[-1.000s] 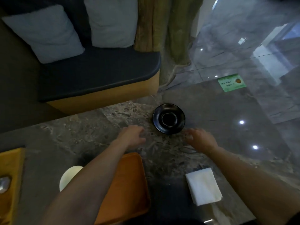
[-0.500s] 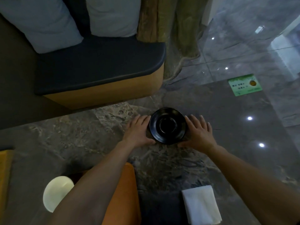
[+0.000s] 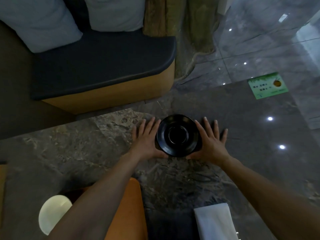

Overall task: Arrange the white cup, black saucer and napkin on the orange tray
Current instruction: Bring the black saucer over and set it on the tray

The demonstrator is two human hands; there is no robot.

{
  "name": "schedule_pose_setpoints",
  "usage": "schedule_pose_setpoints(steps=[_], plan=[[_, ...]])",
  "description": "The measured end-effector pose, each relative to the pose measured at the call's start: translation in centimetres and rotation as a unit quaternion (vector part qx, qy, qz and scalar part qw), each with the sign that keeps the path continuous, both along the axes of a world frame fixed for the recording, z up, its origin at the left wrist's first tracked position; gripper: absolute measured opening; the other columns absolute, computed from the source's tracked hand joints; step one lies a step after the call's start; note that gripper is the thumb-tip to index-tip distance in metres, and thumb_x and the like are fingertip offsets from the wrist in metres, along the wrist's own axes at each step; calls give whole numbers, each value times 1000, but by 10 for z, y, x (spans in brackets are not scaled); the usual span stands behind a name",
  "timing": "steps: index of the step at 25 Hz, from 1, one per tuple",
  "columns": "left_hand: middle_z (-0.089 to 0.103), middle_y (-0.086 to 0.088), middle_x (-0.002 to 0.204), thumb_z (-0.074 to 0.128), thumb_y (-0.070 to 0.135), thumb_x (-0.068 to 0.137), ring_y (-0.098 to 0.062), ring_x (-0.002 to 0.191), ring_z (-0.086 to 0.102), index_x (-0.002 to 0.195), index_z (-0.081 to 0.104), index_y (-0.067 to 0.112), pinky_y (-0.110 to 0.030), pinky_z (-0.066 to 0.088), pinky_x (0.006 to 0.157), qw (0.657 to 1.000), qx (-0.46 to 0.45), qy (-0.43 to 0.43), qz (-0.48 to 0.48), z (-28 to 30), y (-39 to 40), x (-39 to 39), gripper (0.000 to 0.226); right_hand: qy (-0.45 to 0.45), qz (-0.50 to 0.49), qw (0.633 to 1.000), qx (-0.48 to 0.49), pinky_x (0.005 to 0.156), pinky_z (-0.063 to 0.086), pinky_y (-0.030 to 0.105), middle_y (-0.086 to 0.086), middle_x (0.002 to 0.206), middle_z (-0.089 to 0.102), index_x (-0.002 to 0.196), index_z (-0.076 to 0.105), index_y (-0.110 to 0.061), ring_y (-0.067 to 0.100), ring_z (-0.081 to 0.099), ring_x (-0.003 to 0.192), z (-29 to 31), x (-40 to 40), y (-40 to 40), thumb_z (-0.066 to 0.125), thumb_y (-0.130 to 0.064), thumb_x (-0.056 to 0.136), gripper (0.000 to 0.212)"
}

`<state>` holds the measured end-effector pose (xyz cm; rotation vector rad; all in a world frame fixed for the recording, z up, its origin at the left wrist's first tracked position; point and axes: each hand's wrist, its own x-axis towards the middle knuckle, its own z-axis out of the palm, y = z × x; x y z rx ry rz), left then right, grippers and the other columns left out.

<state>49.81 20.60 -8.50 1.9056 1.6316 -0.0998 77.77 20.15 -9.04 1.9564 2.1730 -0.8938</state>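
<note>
The black saucer (image 3: 178, 135) lies on the marble table (image 3: 78, 144) near its far edge. My left hand (image 3: 145, 141) presses against the saucer's left side and my right hand (image 3: 211, 141) against its right side. Fingers of both hands point forward, flat and spread; both thumbs curl at the near rim. The orange tray (image 3: 128, 210) lies near me, largely hidden under my left forearm. The white cup (image 3: 53, 212) stands left of the tray. The folded white napkin (image 3: 214, 222) lies on the table at lower right.
A bench with a dark seat (image 3: 103, 63) and grey cushions stands just beyond the table's far edge. A green sticker (image 3: 267, 85) marks the far right of the table. A yellow object (image 3: 2, 184) shows at the left edge.
Both hands reached forward from the middle of the table and closed in on the saucer from either side. The view tilted forward with them.
</note>
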Motion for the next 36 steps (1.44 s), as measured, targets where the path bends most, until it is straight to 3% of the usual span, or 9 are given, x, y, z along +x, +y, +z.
schedule_pose_setpoints(steps=[6, 11, 17, 25, 29, 33, 36], plan=[[-12, 19, 159, 58, 90, 39, -16, 144, -22, 146, -11, 45, -60, -12, 111, 999, -4, -24, 23, -3, -2, 5, 135, 31, -12, 999, -9, 102, -26, 62, -8, 162, -17, 143, -15, -57, 28, -33, 142, -1, 0, 1, 61, -92, 36, 136], [-8, 17, 161, 58, 92, 38, -15, 144, -20, 147, -6, 44, -60, -9, 112, 998, 4, -49, 43, 6, -18, 4, 135, 51, -10, 998, -23, 104, -24, 62, -10, 162, -17, 142, -13, -60, 27, -33, 141, 4, -1, -7, 62, -94, 31, 139], [1, 8, 162, 51, 96, 44, -22, 148, -9, 151, -1, 35, -57, 6, 116, 998, 22, -34, 48, 20, -60, 0, 134, 66, 13, 998, -17, 106, -21, 63, -13, 163, -13, 142, -13, -60, 24, -33, 141, 22, -4, -36, 64, -94, 32, 138], [5, 3, 162, 63, 88, 45, -23, 149, -6, 153, 3, 28, -52, 5, 118, 994, 36, -25, 99, 45, -130, 4, 137, 83, 82, 993, -24, 111, -17, 64, -8, 163, -15, 143, -15, -56, 29, -33, 142, 63, -5, -78, 62, -89, 45, 129], [9, 2, 162, 56, 93, 40, -20, 148, -3, 152, 6, 30, -48, 2, 119, 988, 53, -47, 135, 56, -169, 5, 137, 78, 115, 990, -29, 112, -17, 63, -6, 163, -15, 143, -17, -55, 30, -32, 142, 74, -7, -102, 65, -87, 47, 129], [5, 6, 161, 64, 90, 38, -17, 147, -9, 150, 3, 39, -46, 1, 120, 975, 37, -99, 195, 62, -205, 1, 137, 81, 140, 986, -34, 112, -16, 61, -5, 163, -12, 143, -17, -54, 30, -30, 143, 74, -15, -118, 54, -96, 38, 134], [12, 2, 160, 78, 74, 45, -15, 147, -2, 150, 7, 34, -50, 5, 119, 968, 48, -119, 213, 66, -230, -5, 133, 90, 165, 981, -41, 114, -15, 62, -6, 163, -15, 143, -18, -55, 28, -33, 142, 73, -28, -131, 54, -96, 37, 134]])
